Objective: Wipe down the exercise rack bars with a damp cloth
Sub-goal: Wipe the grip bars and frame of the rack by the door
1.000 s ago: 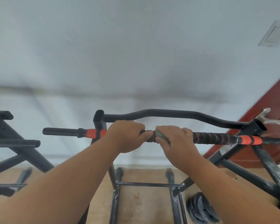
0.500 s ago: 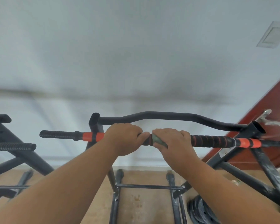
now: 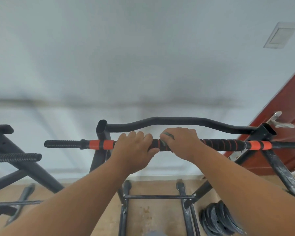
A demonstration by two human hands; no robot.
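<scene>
A black rack bar (image 3: 225, 144) with orange bands and spiral grip tape runs across the middle of the view. My left hand (image 3: 133, 148) grips it just right of the left orange band. My right hand (image 3: 180, 143) grips the bar beside it, wrapping a small grey-green cloth (image 3: 167, 135) around the bar; only a corner of the cloth shows above the fingers. A curved black bar (image 3: 177, 120) runs behind, between two upright posts.
The rack's black legs and cross brace (image 3: 158, 196) stand on the tan floor below. Black weight plates (image 3: 218, 218) lie at the lower right. Another black frame (image 3: 15, 157) stands at left. A red door (image 3: 289, 126) with a metal handle is at right.
Both hands stay side by side on the bar; my right hand with the cloth has rolled slightly over the top of it. The view has shifted a little.
</scene>
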